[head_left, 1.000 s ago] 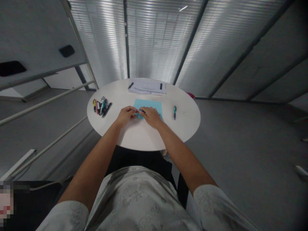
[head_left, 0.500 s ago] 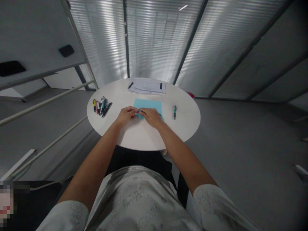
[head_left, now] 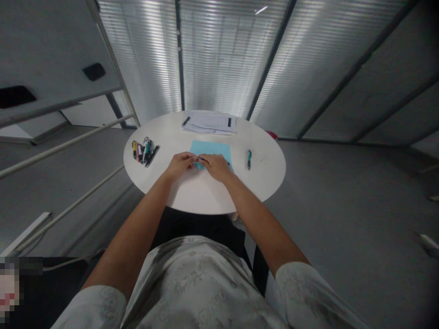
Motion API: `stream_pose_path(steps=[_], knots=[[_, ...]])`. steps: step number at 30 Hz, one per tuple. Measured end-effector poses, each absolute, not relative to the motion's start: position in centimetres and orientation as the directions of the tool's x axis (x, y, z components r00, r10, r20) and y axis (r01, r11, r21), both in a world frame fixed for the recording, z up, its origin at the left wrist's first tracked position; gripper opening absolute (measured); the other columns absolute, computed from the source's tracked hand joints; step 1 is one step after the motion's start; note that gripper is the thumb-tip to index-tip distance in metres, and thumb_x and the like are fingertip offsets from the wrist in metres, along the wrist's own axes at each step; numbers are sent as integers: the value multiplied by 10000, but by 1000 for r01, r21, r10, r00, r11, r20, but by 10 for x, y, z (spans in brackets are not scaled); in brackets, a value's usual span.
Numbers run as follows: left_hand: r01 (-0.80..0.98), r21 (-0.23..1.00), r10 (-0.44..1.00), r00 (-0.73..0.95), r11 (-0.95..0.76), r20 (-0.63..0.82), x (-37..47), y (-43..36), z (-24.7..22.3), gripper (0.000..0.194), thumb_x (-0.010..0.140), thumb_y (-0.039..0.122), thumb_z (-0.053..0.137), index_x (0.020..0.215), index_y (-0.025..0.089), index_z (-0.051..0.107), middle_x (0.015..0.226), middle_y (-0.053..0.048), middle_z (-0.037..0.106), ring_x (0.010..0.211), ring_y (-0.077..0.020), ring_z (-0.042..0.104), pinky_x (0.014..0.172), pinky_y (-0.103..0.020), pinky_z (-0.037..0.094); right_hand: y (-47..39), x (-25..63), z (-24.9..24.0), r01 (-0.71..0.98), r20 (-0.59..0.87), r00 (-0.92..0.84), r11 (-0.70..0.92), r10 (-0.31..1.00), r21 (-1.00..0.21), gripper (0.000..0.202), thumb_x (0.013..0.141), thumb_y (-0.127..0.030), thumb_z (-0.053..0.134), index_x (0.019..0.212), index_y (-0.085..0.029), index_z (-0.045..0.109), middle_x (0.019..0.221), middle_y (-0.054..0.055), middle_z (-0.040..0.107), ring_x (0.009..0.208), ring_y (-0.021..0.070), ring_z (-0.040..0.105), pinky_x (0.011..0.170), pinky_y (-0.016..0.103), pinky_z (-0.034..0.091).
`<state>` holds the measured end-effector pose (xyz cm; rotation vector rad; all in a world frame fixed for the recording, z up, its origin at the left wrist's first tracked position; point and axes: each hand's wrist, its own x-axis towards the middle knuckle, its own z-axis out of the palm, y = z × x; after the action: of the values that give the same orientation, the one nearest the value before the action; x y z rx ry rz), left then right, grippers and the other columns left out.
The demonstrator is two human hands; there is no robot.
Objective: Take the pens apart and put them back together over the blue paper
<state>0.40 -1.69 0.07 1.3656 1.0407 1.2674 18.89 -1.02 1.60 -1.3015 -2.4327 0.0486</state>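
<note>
My left hand (head_left: 181,165) and my right hand (head_left: 216,165) meet over the near part of a light blue sheet (head_left: 211,147). A thin dark pen (head_left: 203,159) lies between them, its end under the fingers of my right hand. The left fingertips are pinched together at the pen's other end. Both hands are closed, and part of the pen is hidden by the fingers. A small dark spot shows on the sheet beside my right hand.
On the round white table (head_left: 202,199), several pens and markers (head_left: 146,151) are piled at the left. A green and black pen (head_left: 249,159) lies at the right. Printed papers (head_left: 210,122) with a dark pen (head_left: 185,121) are at the far edge. White rails (head_left: 68,138) run at the left.
</note>
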Motion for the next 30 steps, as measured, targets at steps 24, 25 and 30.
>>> stream_pose_path(steps=[24,25,30], knots=[[190,956,974,86,-223,210,7,-17,-1,243,742,371,679,809,137,686,582,-6,601,509,-104,504,516,-236,371,-11,187,11,759,360,-437,553,824,-344,420,955,-374,482,1340,-209,444,1114,94,693,943,237,647,816,333,429],[189,958,975,90,-217,203,6,-17,-1,253,741,376,679,818,136,683,582,-4,600,508,-103,503,517,-234,372,-11,187,10,752,364,-429,550,826,-363,387,954,-374,478,1300,-203,455,1075,90,696,908,233,646,789,326,427],[144,968,977,93,-206,194,5,-14,-4,271,720,368,702,854,133,676,622,-10,614,539,-104,526,528,-234,386,-5,188,5,688,411,-463,611,785,-392,229,961,-368,446,1112,-207,507,1052,82,675,894,212,618,752,304,408]])
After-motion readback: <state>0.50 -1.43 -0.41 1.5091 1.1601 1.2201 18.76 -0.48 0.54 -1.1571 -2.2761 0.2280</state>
